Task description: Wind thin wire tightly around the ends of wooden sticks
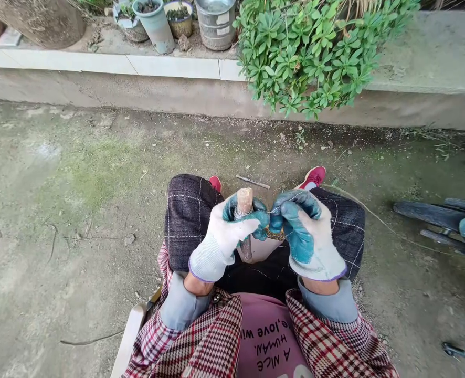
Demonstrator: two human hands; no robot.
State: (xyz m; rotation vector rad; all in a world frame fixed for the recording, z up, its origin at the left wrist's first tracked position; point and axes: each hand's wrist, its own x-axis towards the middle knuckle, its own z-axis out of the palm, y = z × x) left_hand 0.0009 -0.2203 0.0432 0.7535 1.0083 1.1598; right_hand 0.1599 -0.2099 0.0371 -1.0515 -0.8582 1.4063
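I sit with my knees apart, both hands in white gloves with teal palms. My left hand is closed round a short wooden handle that stands upright between my knees, thin wire wound round it near the top. My right hand is closed in a pinch on a thin wire that runs from the handle across to its fingertips. A long strand of the same wire trails off to the right over the ground. The handle's lower end is hidden behind my left hand.
A small metal rod lies on the dirt between my red shoes. A leafy plant overhangs a concrete ledge with several pots. A dark tool lies at the right, another tool at the lower right.
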